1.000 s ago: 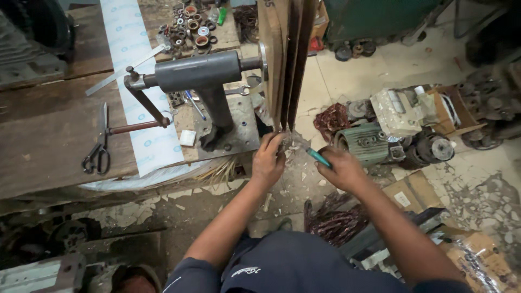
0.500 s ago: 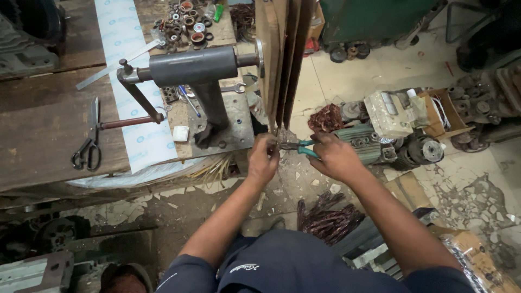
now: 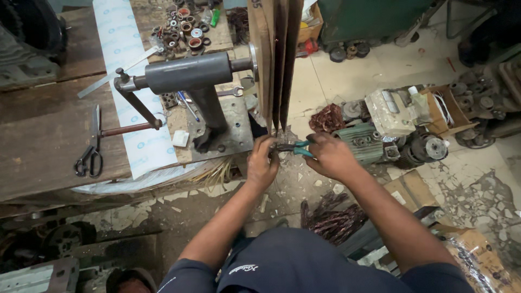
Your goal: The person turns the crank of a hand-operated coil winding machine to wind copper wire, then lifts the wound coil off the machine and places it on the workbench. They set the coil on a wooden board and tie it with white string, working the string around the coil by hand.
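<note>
My right hand (image 3: 329, 155) grips teal-handled pliers (image 3: 293, 147), their jaws pointing left at the lower edge of the brown boards (image 3: 277, 59). These flat boards stand on edge on the shaft of a grey hand-crank winding machine (image 3: 187, 76) bolted to the wooden bench (image 3: 43, 135). My left hand (image 3: 261, 161) is closed just below the boards, right at the plier jaws; what its fingers pinch is too small to make out.
Scissors (image 3: 89, 146) and a long strip of white paper (image 3: 127, 81) lie on the bench, with small bearings and rings (image 3: 182, 27) at the back. Electric motors (image 3: 374, 133), a copper wire bundle (image 3: 328, 116) and cardboard boxes (image 3: 453, 108) crowd the floor on the right.
Both hands have risen slightly toward the bottom edge of the boards. The pliers have swung from pointing down to lying level, jaws meeting my left fingers.
</note>
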### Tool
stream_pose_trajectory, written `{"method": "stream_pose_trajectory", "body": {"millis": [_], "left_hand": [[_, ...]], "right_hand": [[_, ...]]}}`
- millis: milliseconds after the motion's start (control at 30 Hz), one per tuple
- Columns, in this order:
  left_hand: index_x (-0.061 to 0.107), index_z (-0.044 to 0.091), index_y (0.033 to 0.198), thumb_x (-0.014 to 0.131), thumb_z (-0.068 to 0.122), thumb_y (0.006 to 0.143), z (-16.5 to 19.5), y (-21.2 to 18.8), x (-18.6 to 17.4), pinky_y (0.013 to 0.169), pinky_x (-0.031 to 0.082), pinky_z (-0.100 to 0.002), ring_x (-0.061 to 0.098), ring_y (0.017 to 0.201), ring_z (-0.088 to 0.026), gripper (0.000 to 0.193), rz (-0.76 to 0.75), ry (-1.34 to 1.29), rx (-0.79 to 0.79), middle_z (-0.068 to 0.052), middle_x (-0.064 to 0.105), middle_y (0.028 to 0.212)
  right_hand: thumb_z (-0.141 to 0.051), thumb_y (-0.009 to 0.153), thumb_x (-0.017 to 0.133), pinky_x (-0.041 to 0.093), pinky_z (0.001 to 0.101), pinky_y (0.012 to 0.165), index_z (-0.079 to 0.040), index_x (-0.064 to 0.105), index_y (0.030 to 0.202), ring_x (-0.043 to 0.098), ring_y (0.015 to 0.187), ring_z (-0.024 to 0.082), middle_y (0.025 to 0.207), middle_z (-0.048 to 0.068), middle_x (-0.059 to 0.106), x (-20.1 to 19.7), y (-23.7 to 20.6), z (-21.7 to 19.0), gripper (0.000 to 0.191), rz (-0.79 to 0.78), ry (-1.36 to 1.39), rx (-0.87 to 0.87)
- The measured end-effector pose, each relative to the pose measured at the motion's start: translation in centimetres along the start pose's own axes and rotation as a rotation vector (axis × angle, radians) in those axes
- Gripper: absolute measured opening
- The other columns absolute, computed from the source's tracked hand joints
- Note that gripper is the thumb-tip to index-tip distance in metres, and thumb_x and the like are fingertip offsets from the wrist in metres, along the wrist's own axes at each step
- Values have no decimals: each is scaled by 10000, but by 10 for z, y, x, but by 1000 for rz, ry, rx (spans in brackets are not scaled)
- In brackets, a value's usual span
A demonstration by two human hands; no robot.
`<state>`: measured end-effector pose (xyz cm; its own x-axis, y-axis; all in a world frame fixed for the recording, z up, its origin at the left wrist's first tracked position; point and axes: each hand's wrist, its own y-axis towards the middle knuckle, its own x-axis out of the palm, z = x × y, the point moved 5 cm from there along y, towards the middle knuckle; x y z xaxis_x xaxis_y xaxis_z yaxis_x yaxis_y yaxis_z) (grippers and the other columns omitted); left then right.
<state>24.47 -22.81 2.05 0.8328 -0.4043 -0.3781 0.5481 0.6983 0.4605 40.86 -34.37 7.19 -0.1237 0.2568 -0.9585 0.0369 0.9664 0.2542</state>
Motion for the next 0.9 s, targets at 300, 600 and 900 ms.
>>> {"method": "stream_pose_trajectory", "body": {"millis": [300,600,900], "left_hand": [[602,92,1245,659,-40,827,-4,2,0,942,549,-458,648,1149,-408,442,2,2,37,-165,631,1267],[610,92,1232,636,-40,824,3,3,-2,920,549,-463,658,1122,-403,429,26,12,51,-161,640,1249],[621,88,1223,629,-44,836,7,3,-3,907,556,-461,666,1109,-399,409,24,5,35,-164,644,1241]], "right_hand": [[-268,768,782,559,434,874,-32,728,889,660,1097,339,1164,156,694,-4,8,-1,270,34,50,-31],[-284,772,779,565,441,839,-41,727,864,655,1088,336,1192,147,683,-3,11,-3,265,-4,30,-24],[-285,780,772,563,442,840,-48,738,875,654,1093,330,1178,150,687,-5,12,-3,258,-11,36,-1]]}}
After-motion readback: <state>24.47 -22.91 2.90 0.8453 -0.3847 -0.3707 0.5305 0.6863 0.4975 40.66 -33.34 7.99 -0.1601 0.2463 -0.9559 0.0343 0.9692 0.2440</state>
